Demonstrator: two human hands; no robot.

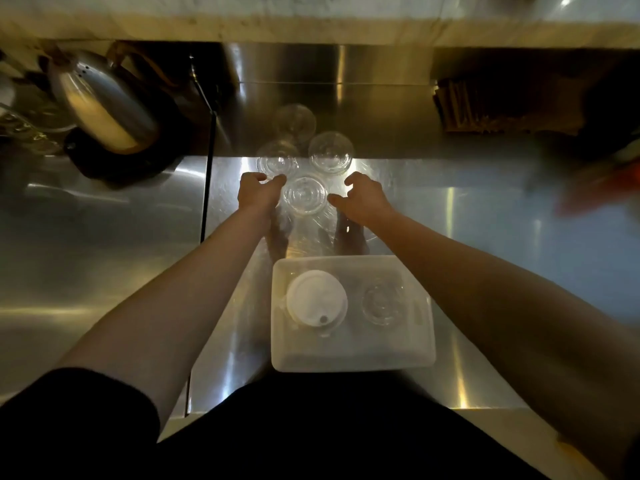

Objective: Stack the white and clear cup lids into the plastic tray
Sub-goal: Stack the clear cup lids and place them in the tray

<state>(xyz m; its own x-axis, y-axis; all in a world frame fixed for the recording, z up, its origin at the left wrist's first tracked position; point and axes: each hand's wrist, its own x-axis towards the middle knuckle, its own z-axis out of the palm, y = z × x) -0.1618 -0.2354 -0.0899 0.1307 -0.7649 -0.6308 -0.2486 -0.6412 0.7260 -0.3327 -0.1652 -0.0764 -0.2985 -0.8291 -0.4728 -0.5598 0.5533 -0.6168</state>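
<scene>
Below us, near the bottom centre of the frame, sits the plastic tray (353, 355), a frosted, rounded rectangle on the brushed steel surface (104, 258). Inside it, on the left, we see a stack of white lids (316, 297), opaque and domed with a small sip hole; on the right lies a stack of clear lids (382, 304), ribbed and nearly invisible against the tray's bottom.

Higher up, around mid-frame, three more clear lid piles stand on the surface: the nearest clear pile (304, 195) between our hands, a left pile (277, 161) and a right pile (330, 152) behind it, all round, glossy and ringed; they mirror in the steel back panel.

Our left hand (258, 194) has fingers curled and apart, its fingertips at the left pile's rim; we cannot tell whether they grip it. Our right hand (362, 199) is spread, fingers apart, just beside the nearest pile, holding nothing.

At upper left a shiny metal kettle (100, 102) rests on a dark base.
</scene>
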